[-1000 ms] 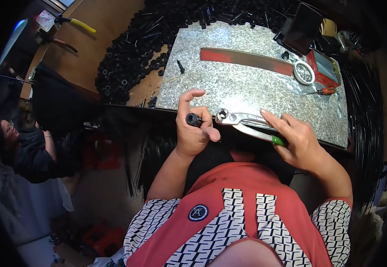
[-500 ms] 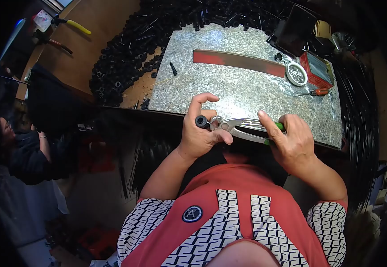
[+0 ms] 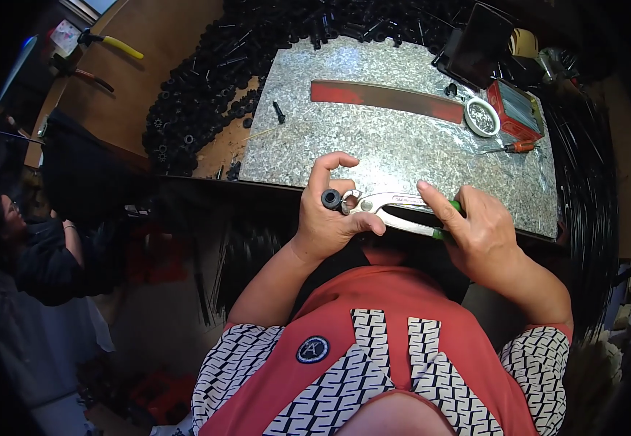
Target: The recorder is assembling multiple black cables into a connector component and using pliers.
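My right hand [image 3: 479,231] is closed around the green-ended handles of silver pincers [image 3: 395,201], its index finger lying along the upper handle. The round jaws reach a black tubular part [image 3: 332,198] with a hole in its end, which my left hand [image 3: 324,211] holds over the front edge of the work board. My left thumb lies beside the jaws, and the index finger curls up away from the part. What exactly the jaws bite on cannot be made out.
A granite-patterned board [image 3: 373,145] bears a long red-brown strip [image 3: 388,102], a small black bolt-like piece [image 3: 279,112], a white bowl [image 3: 482,118], a red box [image 3: 511,112] and an orange-handled screwdriver [image 3: 520,147]. Black parts [image 3: 185,109] heap behind. Another person [image 3: 47,247] sits at left.
The pincers' handles have come slightly closer together, and my right hand has tilted a little. The black part stays in my left hand; the whole view shifts slightly.
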